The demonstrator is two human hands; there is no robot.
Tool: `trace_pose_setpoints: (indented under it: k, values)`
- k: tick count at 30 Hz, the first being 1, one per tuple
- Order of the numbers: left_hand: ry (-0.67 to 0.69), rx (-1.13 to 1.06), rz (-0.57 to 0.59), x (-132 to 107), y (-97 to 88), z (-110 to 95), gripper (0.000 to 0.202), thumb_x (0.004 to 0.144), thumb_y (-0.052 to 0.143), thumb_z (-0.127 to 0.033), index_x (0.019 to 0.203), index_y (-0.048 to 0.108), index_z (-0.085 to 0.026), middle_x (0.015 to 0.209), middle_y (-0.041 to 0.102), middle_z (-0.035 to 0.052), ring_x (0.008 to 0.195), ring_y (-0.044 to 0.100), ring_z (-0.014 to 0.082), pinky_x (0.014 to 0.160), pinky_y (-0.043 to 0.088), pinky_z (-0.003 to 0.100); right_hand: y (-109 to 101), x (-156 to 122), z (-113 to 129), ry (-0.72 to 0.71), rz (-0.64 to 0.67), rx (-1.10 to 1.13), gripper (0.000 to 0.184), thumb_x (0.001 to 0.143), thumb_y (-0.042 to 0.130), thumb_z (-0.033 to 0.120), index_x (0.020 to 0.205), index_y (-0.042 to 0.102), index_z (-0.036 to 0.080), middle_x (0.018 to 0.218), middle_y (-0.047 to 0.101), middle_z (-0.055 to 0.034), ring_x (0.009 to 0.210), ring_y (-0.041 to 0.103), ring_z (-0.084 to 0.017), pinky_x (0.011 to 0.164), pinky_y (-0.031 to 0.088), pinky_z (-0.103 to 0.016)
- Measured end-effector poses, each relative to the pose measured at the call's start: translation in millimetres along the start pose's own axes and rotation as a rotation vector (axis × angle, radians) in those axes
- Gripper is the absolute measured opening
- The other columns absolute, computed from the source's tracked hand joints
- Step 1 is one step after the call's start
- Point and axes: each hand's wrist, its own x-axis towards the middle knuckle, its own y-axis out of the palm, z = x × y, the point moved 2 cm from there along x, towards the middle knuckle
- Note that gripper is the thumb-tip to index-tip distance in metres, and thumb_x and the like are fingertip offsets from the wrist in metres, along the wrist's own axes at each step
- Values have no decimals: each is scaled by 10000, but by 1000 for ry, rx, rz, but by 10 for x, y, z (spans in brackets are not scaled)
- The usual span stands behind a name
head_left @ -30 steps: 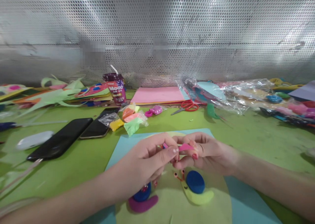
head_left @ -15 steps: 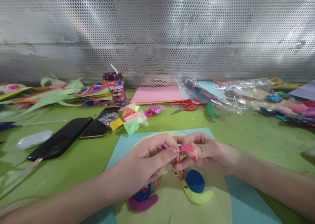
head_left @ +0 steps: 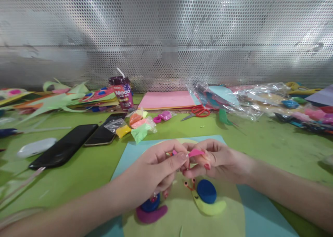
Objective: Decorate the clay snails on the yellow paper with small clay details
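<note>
Above the sheet, my left hand [head_left: 166, 166] and my right hand [head_left: 214, 159] meet, both closed in a pinch on a thin pink strip [head_left: 197, 152] that looks like soft clay. A bit of pink and blue shows behind my left thumb; its shape is mostly hidden. Below lies a pale yellow paper circle [head_left: 179, 212] on a light blue sheet [head_left: 262, 212]. On the circle sit a yellow clay snail [head_left: 208, 207] with a blue shell [head_left: 206, 191] and orange eye stalks, and a purple clay body [head_left: 151, 214] with a blue shell, partly covered by my left hand.
Beyond the sheet lie bagged clay pieces [head_left: 140, 133], red-handled scissors [head_left: 200, 111] and pink paper [head_left: 169, 100]. A purple cup [head_left: 124, 94] with a straw stands behind. To the left are a phone [head_left: 101, 134], a black power bank [head_left: 65, 146] and a white case [head_left: 36, 147]. A perforated metal panel [head_left: 166, 28] closes the back.
The pink strip has tilted up slightly between my fingers, and more of its near end shows. My hands have barely shifted; everything else stays put.
</note>
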Motion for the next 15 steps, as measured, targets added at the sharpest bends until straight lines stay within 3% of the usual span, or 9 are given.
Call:
trace_pose_setpoints:
  k: [7, 15]
  values:
    - [-7, 11, -16, 4, 18, -14, 200, 870, 427, -343, 733, 434, -198, 382, 229, -124, 311, 172, 25, 346, 218, 116, -13, -9, -18, 10, -9, -19, 120, 805, 609, 174, 727, 639, 87, 942, 601, -47, 862, 624, -143, 841, 487, -252]
    - [-2, 79, -12, 0, 4, -42, 198, 871, 419, -345, 747, 450, -194, 391, 237, -122, 325, 180, 25, 376, 245, 125, -18, -7, -16, 2, 5, 7, 98, 810, 601, 158, 765, 648, 85, 941, 602, -42, 875, 631, -160, 859, 473, -259]
